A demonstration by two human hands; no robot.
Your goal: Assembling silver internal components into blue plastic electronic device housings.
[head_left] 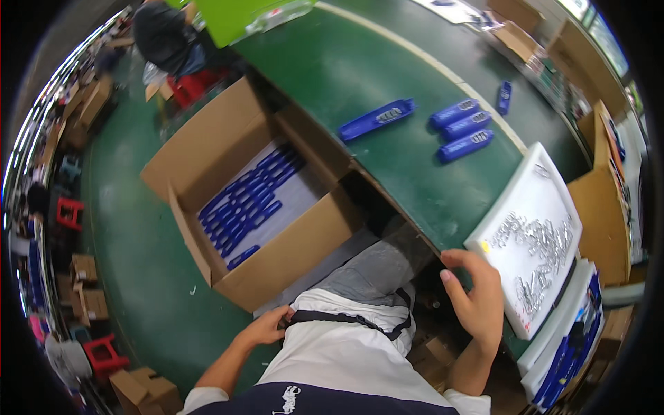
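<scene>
Resting at the near edge of the green tabletop (387, 83), right hand (477, 297) with fingers (460, 259) loosely curled and spread, thumb out toward the lap, gripping nothing, fingertips touching the tabletop edge just beside the near corner of a white tray (553, 194). Scattered across that tray, just beyond the right fingers, small silvery metal parts (539, 249). Farther out from the same fingers, on the tabletop, three blue plastic cases (462, 129) lying close together, a fourth case (377, 119) off toward the left, a fifth (504, 97) well beyond. Below the tray, outward of the right wrist, a second white tray (546, 353) holding more blue pieces. Down at the hip, left hand (266, 326) with fingers (283, 317) bent and pinched on the edge of a white apron (346, 346) near its dark strap (346, 319); how tightly closed cannot be told. Just above the left fingers, standing on the green floor (131, 256), an open cardboard box (242, 173) with rows of blue cases inside on a pale sheet.
</scene>
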